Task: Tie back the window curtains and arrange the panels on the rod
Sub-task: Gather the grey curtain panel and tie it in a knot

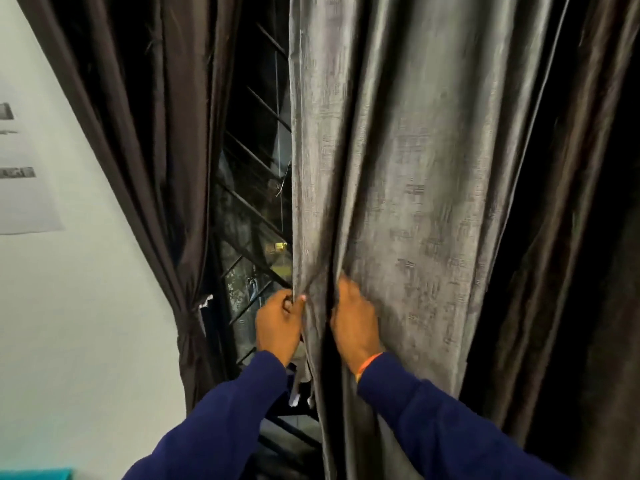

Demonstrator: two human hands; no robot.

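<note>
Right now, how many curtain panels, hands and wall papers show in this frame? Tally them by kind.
Curtain panels: 2, the dark brown tied-back panel and the grey panel
Hands: 2, left hand and right hand, both gripping the grey panel's folds
Papers on the wall: 1
Window grilles: 1
Total: 6

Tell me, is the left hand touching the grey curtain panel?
Touching. The head view shows the left hand pinching the edge of the grey curtain panel, thumb pressed on the fabric.
</note>
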